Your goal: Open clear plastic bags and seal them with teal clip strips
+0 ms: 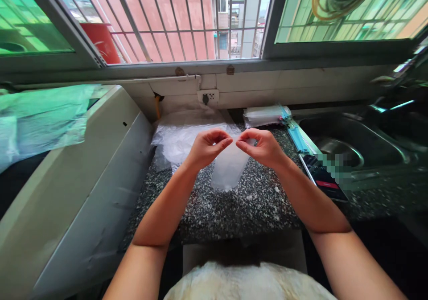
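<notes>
Frosted plastic: we count one pouch point(229, 170), over the speckled tabletop point(257, 215); its upper end is between our left hand point(207, 146) and right hand point(264, 146). Each grip is pinched closed on it, exact hold covered by our fingers. We see one heap of clear plastic film point(177, 133), layers uncountable; one clear packet point(262, 116), contents hard to make out; one phone point(332, 193), partly pixelated; one dim sink point(377, 135), round metallic shape point(357, 155) inside; one wall socket point(213, 96), one plug point(205, 99) in it.
</notes>
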Available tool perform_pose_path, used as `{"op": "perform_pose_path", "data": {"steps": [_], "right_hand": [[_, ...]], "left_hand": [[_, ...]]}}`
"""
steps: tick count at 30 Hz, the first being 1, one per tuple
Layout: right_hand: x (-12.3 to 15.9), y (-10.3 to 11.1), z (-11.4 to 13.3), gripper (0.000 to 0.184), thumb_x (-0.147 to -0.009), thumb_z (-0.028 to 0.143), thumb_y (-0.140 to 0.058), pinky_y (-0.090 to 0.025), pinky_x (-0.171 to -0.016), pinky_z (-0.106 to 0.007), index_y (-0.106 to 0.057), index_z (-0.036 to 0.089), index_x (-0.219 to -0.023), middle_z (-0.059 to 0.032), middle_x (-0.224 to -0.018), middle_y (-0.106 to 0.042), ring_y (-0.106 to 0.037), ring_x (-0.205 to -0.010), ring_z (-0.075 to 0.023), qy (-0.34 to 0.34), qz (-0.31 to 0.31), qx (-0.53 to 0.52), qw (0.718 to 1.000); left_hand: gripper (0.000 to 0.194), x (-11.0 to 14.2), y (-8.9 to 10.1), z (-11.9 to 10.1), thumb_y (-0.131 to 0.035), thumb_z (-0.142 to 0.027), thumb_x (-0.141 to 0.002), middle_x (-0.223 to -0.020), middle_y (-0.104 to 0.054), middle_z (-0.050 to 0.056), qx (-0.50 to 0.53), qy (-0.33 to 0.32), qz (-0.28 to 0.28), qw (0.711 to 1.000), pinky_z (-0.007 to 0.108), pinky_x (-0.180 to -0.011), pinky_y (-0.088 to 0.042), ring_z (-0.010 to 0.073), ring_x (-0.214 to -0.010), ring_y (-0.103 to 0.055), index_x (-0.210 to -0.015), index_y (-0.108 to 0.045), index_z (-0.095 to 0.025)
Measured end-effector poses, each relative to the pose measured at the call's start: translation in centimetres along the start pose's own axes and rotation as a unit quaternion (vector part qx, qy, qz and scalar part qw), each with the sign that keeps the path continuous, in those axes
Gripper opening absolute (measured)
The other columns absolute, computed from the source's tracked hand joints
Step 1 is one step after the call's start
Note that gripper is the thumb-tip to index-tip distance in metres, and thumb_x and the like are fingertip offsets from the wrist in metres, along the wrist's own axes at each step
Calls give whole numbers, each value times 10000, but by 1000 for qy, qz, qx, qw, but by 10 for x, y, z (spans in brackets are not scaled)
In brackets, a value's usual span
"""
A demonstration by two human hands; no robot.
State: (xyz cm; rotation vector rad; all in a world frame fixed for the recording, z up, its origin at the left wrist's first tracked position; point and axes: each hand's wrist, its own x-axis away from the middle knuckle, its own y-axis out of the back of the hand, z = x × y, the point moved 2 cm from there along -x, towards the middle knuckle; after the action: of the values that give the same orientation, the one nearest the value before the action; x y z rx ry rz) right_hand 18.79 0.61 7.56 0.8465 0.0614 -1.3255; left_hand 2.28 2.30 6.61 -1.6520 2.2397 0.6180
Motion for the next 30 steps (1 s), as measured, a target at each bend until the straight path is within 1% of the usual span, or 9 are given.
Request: {"op": "perform_pose_path", "data": {"steps": [4,8,13,18,23,26,30], "right_hand": [[0,0,1,163,-765,296,-578,-388,-610,-260,-615,162,-681,-6,-671,-621,-505,-636,-103,-2,4,-1,1000],[1,0,3,157,-761,292,-577,-382,-607,-258,-611,164,-677,-4,-673,-615,-498,-637,-99,-11,3,1,1000],[1,0,4,153,-764,285,-577,-382,-608,-257,-615,162,-681,-1,-669,-611,-492,-634,-96,-15,5,1,1000],[0,0,3,160,-768,300,-585,-401,-631,-268,-622,166,-688,-8,-687,-623,-522,-657,-108,-10,5,2,1000],[0,3,1,175,-752,351,-624,-431,-672,-283,-639,179,-728,-21,-738,-660,-563,-707,-130,-11,-12,0,1000],[0,4,0,153,-762,320,-606,-434,-665,-283,-634,178,-713,-17,-716,-660,-560,-681,-126,-6,-26,7,1000],[0,2,-1,141,-771,286,-590,-428,-649,-277,-632,173,-700,-15,-701,-657,-555,-662,-119,1,-31,14,999]], "left_hand": [[234,0,-1,2,-733,-366,-686,-592,-594,-7,19,7,-1,1000,201,-500,-407,76,-548,-499,-635,-630,-162],[209,0,-1,3,-739,-351,-677,-596,-594,-12,39,22,-4,999,194,-500,-406,69,-541,-500,-682,-646,-164],[232,0,-1,2,-737,-372,-677,-616,-620,4,27,25,1,999,202,-523,-437,81,-564,-528,-668,-643,-160],[233,-1,0,2,-737,-372,-675,-613,-626,5,25,20,-5,999,199,-512,-437,82,-563,-531,-658,-640,-162],[253,-1,4,2,-734,-393,-675,-622,-626,6,25,27,-21,999,206,-516,-443,84,-563,-532,-666,-635,-161],[278,-1,6,2,-746,-413,-659,-604,-611,1,28,29,-35,999,201,-493,-427,80,-548,-517,-663,-629,-160],[304,-1,6,2,-757,-430,-642,-589,-592,-4,45,32,-35,998,197,-492,-419,76,-539,-505,-657,-621,-158]]}}
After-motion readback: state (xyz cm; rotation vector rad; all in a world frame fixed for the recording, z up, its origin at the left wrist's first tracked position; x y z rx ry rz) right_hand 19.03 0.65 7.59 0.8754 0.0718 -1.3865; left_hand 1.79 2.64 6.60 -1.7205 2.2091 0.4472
